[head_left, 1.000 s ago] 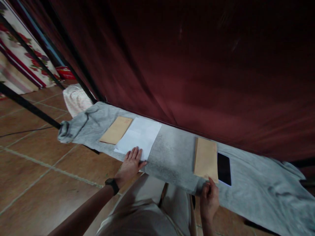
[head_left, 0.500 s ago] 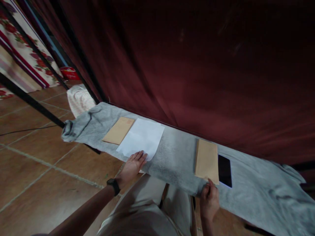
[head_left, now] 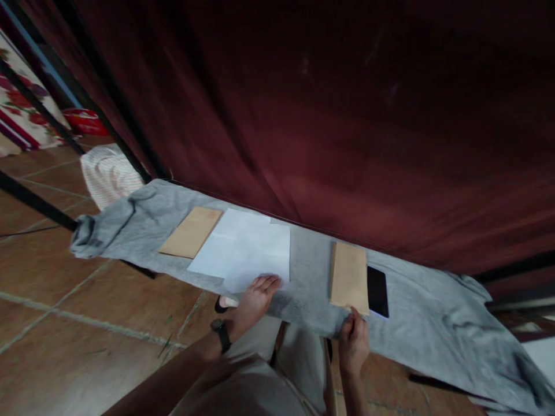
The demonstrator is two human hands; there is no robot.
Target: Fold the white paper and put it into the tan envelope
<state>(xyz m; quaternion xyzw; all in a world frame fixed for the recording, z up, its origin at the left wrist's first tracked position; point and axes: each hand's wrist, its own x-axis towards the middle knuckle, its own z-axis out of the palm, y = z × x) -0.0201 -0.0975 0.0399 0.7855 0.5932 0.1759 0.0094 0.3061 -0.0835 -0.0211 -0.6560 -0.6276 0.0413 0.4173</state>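
Note:
My left hand (head_left: pixel 256 296), a dark watch on its wrist, lies flat with fingers stretched on the near edge of a white paper sheet (head_left: pixel 255 258). A second white sheet (head_left: pixel 234 240) shows under it, fanned out to the left. A brown envelope (head_left: pixel 189 232) lies left of the sheets. My right hand (head_left: pixel 353 341) is curled at the near edge of the grey cloth (head_left: pixel 303 271), fingertips at the near corner of another brown envelope (head_left: pixel 348 277). A black phone (head_left: pixel 377 290) lies just right of that envelope.
The grey cloth covers a long narrow bench in front of a dark red curtain (head_left: pixel 325 115). A striped white bundle (head_left: pixel 110 173) sits on the tiled floor (head_left: pixel 65 300) at the left. Black poles cross the far left. My light trousers fill the bottom centre.
My left hand has slid the top white sheet to the right, so it now lies offset from the sheet beneath. The right hand stays at the right envelope's corner.

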